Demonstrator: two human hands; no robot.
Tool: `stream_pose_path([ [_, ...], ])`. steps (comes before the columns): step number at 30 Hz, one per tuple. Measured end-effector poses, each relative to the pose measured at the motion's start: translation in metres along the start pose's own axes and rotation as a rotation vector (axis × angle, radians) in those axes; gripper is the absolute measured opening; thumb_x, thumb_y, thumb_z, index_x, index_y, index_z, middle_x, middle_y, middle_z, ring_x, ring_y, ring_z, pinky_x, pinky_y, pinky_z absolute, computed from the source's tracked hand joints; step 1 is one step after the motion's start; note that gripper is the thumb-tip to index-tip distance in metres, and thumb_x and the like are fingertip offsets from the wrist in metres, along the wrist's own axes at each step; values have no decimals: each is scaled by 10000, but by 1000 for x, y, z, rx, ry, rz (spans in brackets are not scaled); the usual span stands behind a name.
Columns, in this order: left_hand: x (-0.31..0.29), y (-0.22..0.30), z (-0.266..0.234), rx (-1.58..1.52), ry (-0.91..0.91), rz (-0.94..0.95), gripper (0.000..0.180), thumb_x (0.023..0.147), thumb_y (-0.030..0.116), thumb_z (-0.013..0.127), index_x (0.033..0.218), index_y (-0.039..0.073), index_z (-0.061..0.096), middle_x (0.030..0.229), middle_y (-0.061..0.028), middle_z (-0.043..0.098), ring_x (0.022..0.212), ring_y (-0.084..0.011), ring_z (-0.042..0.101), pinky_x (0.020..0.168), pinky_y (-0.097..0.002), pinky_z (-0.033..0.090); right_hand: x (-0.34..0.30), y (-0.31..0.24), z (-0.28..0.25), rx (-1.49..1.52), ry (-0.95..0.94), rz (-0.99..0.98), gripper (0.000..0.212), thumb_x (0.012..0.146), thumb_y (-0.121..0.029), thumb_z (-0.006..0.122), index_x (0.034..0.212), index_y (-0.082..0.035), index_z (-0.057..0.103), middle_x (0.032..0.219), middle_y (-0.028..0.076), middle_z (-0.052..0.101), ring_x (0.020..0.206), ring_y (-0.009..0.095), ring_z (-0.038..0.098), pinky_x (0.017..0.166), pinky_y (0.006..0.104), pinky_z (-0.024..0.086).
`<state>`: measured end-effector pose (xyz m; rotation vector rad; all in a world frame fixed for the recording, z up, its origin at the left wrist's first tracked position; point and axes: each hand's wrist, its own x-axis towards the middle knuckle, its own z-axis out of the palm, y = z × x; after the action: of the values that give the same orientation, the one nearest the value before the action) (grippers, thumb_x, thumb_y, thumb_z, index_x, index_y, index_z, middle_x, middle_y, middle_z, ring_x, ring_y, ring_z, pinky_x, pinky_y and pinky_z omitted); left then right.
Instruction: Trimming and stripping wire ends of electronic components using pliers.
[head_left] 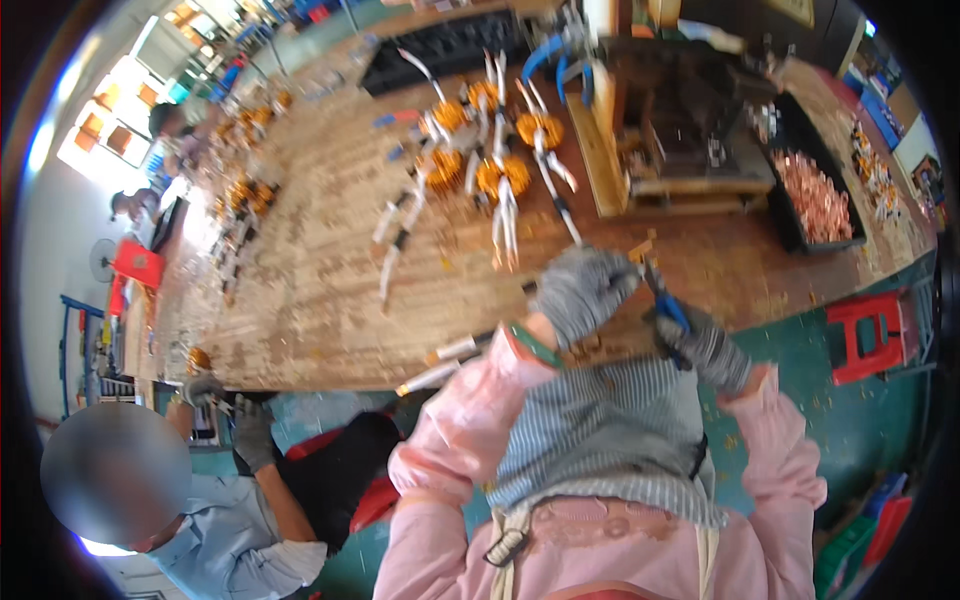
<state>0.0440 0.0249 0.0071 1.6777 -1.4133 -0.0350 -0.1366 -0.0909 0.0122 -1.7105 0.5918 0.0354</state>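
My left hand (pixel 585 295), in a grey knit glove, is closed at the near edge of the wooden table. A small yellowish piece (pixel 643 248) shows by its fingertips; whether the fingers grip it is unclear. My gloved right hand (pixel 708 350) is wrapped round blue-handled pliers (pixel 670 308), their jaws pointing up beside the left fingertips. Beyond the left hand lie several copper-wound ring coils (pixel 502 180) with white and black sleeved leads. One sleeved lead (pixel 565 215) runs down to the back of the left glove.
A dark metal machine (pixel 690 130) stands at the back right, next to a black tray (pixel 852 240) of small copper parts. More blue-handled pliers (pixel 560 65) hang beside it. At the lower left a co-worker's gloved hand (pixel 253 435) is busy. A red stool (pixel 865 335) stands right.
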Motion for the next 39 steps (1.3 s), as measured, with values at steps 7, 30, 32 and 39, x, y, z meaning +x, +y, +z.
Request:
stream_pose_path([
  [7, 3, 8, -1, -22, -120, -46, 131, 767, 182, 591, 851, 96, 643, 718, -89, 602, 690, -281, 556, 693, -377, 451, 4, 14, -1, -754, 304, -316, 352, 831, -286, 537, 1049, -11, 509, 831, 183, 573, 729, 320, 573, 658, 379, 462],
  [30, 4, 9, 1, 275, -300, -25, 243, 805, 309, 561, 901, 101, 641, 873, -104, 616, 811, -288, 559, 772, -362, 446, -6, 13, 5, -887, 497, -374, 364, 779, -298, 566, 1027, -36, 512, 838, 193, 559, 772, 351, 567, 679, 396, 461],
  [32, -1, -8, 2, 305, -160, 122, 203, 810, 253, 564, 895, 83, 633, 883, -116, 605, 817, -298, 557, 763, -362, 450, 1, 6, 1, -979, 537, -462, 415, 758, -285, 588, 1079, -32, 510, 888, 187, 548, 787, 336, 563, 693, 390, 469],
  [39, -15, 14, 14, 44, -5, -101, 144, 805, 129, 574, 919, 46, 607, 870, -117, 591, 819, -290, 578, 717, -343, 469, 17, 4, -23, -1215, 563, -595, 528, 709, -239, 647, 1168, -46, 472, 931, 159, 515, 868, 302, 524, 707, 383, 464],
])
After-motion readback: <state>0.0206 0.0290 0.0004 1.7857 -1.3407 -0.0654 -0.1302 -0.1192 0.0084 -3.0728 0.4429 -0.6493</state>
